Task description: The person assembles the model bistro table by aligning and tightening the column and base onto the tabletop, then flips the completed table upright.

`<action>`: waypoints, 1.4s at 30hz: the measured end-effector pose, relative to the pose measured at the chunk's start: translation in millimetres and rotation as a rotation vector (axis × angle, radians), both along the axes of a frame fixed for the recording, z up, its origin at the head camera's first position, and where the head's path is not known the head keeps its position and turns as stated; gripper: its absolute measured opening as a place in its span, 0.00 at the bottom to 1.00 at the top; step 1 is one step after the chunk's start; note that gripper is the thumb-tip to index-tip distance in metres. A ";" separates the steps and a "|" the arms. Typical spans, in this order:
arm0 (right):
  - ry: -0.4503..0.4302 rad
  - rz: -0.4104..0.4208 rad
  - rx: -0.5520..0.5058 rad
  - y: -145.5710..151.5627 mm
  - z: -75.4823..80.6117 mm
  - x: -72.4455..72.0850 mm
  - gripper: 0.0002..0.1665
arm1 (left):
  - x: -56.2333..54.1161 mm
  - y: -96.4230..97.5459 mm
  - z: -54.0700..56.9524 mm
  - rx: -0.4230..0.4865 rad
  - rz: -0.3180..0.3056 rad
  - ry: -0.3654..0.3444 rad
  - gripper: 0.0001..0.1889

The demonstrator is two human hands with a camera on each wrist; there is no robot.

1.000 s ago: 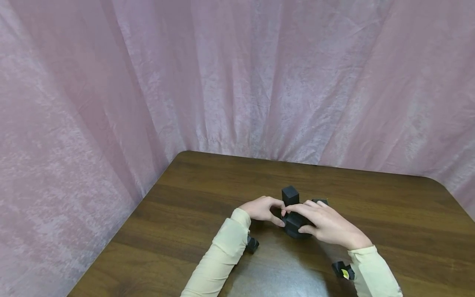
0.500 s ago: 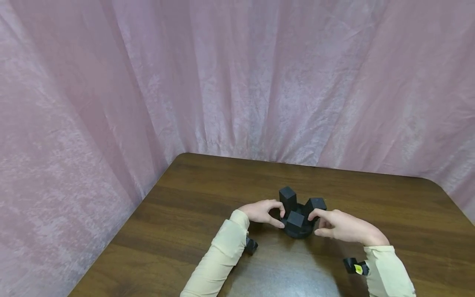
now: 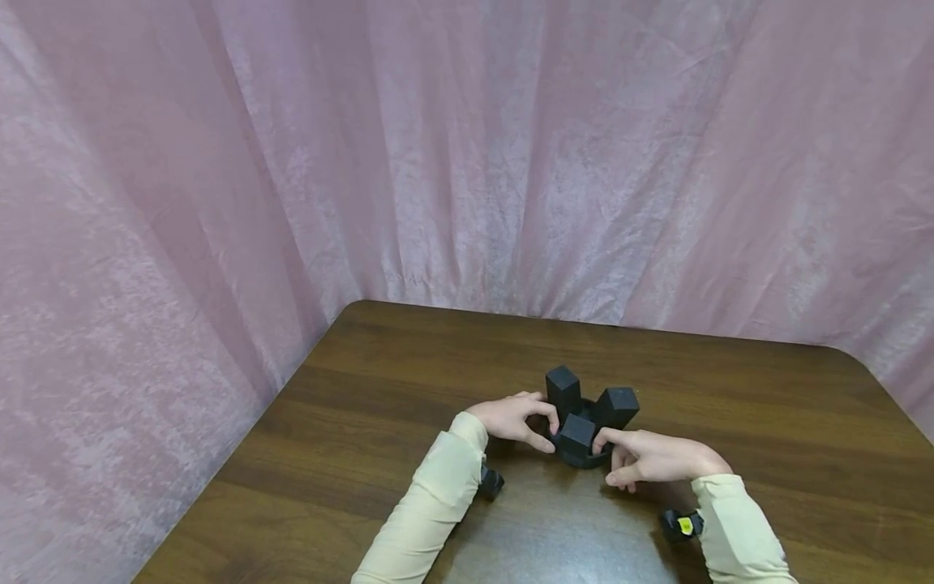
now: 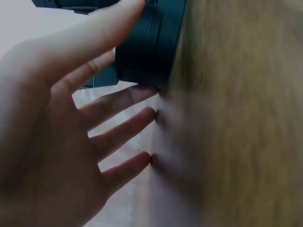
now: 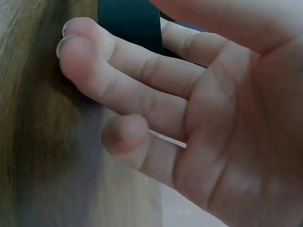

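A black round base bears three upright square-topped blocks: a tall one at the back left, one at the right and a lower one at the front. At the base's left side, my left hand holds the rim between thumb and index finger. In the left wrist view its thumb lies against the dark curved wall, the other fingers spread. My right hand is at the front right; its bent index finger reaches the rim beside the front block. Its other fingers curl loosely near the tabletop.
The brown wooden table extends around the base on all sides. Pink curtains hang behind its far edge and along the left. A small black device sits at the left wrist and another at the right wrist.
My right hand has drawn back from over the blocks, passed the right-hand block, and come down to the base's front right rim. The left hand has kept its place.
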State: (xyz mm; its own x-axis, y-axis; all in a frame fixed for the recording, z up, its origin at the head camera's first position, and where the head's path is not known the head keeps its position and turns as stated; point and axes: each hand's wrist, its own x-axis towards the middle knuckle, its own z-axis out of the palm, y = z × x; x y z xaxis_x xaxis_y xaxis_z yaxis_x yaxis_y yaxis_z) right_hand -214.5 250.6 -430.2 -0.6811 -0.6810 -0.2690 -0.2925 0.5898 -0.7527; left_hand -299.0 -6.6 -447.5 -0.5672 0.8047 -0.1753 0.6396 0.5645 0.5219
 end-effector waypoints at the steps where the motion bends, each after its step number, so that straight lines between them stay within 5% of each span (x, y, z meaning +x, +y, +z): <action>1: 0.002 -0.007 0.004 -0.2 -0.3 -0.2 0.19 | -0.1 0.3 0.2 0.008 0.002 0.010 0.11; 9: 0.083 -0.032 0.016 3.2 1.0 -0.8 0.19 | -3.0 3.6 -0.7 0.082 -0.043 0.058 0.09; 15: 0.251 -0.087 0.007 5.6 3.8 -3.8 0.25 | -4.2 1.2 1.8 0.157 0.019 -0.022 0.10; 21: 0.375 -0.164 -0.012 2.3 4.7 -5.3 0.25 | -1.5 -1.3 6.4 0.170 0.061 -0.056 0.21; 33: 0.712 -0.409 0.054 -5.3 8.9 -3.0 0.20 | -0.3 -2.5 17.3 0.181 0.114 0.230 0.22; 42: 0.996 -0.513 -0.049 -10.0 15.2 -2.7 0.23 | 2.9 -3.9 29.7 0.363 0.153 0.358 0.20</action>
State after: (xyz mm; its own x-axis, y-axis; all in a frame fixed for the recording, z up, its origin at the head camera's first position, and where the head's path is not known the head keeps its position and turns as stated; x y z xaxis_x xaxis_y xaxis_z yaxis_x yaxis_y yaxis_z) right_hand -217.2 240.6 -415.0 -0.7805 -0.2528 0.5717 -0.5080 0.7895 -0.3444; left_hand -296.1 -10.5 -417.8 -0.6557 0.6811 0.3258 0.7384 0.4885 0.4649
